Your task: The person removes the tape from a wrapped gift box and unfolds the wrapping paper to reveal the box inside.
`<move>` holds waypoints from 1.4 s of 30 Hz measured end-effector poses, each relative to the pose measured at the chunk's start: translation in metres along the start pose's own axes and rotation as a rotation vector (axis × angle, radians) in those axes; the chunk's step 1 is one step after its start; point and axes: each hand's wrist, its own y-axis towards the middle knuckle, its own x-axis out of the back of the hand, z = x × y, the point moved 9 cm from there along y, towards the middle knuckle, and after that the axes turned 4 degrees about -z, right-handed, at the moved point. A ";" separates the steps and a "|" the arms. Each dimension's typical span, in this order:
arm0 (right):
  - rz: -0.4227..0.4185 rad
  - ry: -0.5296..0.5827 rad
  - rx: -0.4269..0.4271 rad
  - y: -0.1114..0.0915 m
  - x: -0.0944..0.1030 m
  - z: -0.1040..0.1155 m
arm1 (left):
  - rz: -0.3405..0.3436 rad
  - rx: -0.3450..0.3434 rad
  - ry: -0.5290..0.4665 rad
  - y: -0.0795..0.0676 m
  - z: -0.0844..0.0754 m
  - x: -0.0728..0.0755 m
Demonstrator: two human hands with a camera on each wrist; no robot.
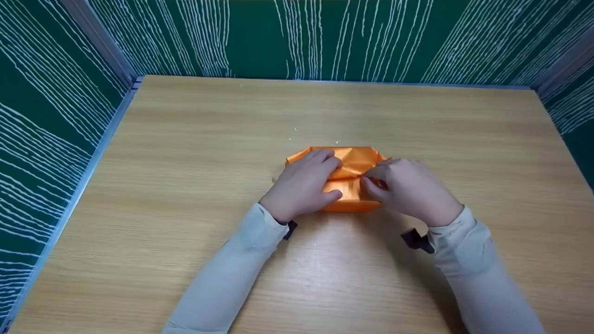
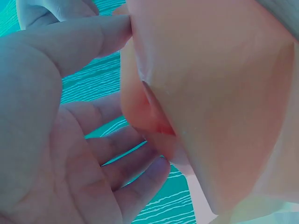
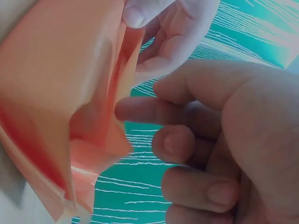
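Note:
A bundle of shiny orange wrapping paper (image 1: pixel 357 157) lies on the table, with folded flaps and creases. My left hand (image 1: pixel 304 188) rests over its left part. The left thumb (image 2: pixel 93 39) touches the paper's near edge, and the other fingers lie fairly straight along the far side. My right hand (image 1: pixel 410 190) is at the bundle's right part. In the right wrist view its index finger (image 3: pixel 149 109) is extended and touches an open fold of the paper, while the other fingers curl inward with nothing in them. Whatever the paper covers is hidden.
The wooden table (image 1: pixel 185 139) bears a few tiny white specks (image 1: pixel 292 134) just beyond the bundle. Green panels (image 1: pixel 255 41) with white streaks stand along the back and both sides. A dark strap piece (image 1: pixel 417 241) sticks out at the right cuff.

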 end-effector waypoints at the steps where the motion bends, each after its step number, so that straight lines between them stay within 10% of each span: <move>1: 0.002 -0.004 -0.005 0.000 0.000 -0.001 | 0.001 0.007 0.000 0.000 0.000 0.000; 13: -0.001 -0.099 -0.050 0.003 -0.003 -0.006 | 0.029 0.068 0.013 0.001 0.005 0.000; 27: 0.084 -0.078 -0.038 0.000 -0.011 -0.002 | -0.152 -0.062 0.080 0.001 -0.008 0.020; 36: 0.033 -0.043 -0.012 0.005 -0.013 -0.003 | 0.010 0.066 0.020 -0.002 0.013 0.006; 42: 0.052 0.093 -0.164 0.009 -0.018 -0.034 | 0.042 0.087 -0.016 -0.002 0.016 0.002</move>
